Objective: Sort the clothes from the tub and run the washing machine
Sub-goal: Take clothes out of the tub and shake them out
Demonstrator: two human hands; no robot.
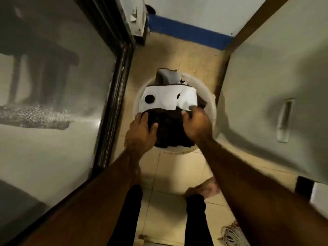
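Note:
A round white tub stands on the tiled floor below me, full of clothes. On top lies a white garment with black spots, with a grey piece behind it and a dark garment in front. My left hand grips the dark garment's left side, fingers curled into the cloth. My right hand grips its right side, the fingertips at the edge of the white garment.
A glass sliding door with a dark frame runs along the left. A large white appliance side with a recessed handle fills the right. My legs and a bare foot stand on beige tiles; a mop head lies lower right.

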